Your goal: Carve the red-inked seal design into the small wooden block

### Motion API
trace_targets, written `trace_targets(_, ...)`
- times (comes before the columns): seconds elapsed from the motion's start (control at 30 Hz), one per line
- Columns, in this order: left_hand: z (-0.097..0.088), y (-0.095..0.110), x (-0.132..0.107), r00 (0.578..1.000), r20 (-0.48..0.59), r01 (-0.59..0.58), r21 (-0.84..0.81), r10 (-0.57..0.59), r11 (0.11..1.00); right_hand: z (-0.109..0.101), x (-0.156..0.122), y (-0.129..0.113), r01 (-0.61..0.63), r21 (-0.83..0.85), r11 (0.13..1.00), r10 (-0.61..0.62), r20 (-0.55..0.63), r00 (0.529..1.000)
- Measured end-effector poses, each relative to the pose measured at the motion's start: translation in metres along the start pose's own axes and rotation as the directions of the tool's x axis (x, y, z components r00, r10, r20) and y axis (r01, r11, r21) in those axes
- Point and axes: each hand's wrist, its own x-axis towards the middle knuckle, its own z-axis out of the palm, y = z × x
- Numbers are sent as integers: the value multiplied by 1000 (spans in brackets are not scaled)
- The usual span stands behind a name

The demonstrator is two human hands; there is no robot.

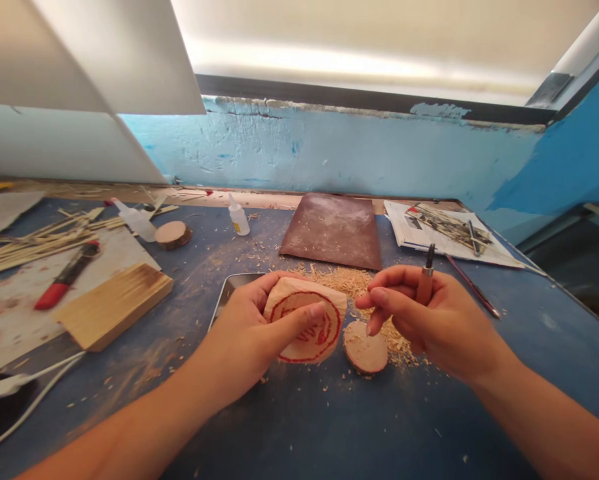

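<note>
At the left of the frame, a marker (pixel 72 272) lies on stained paper (pixel 9 327); right of it rests a block (pixel 113 305), with a bark-edged slice (pixel 172 233) further up; at centre, the left hand (pixel 252 327) grips a wood piece (pixel 318 339), thumb across its red ring; just right, a disc (pixel 365 348) lies beside shavings (pixel 398 343); at centre right, the right hand (pixel 419 308) curls around a tool (pixel 424 287), black end up; beyond lies a pencil (pixel 472 285).
</note>
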Motion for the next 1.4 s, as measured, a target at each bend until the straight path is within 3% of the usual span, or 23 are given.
trace_targets(0.33,0,0,0,1000,14,7,-25,-6,1000,2,-2,-2,46,7,999,-46,33,998)
trace_targets(0.87,0,1,-1,1000,13,1,-4,-1,1000,4,-5,-2,11,-58,998,-5,118,993)
trace_targets(1.4,0,1,-1,1000,3,-1,16,1,1000,5,-7,-3,55,-12,998,-54,86,995)
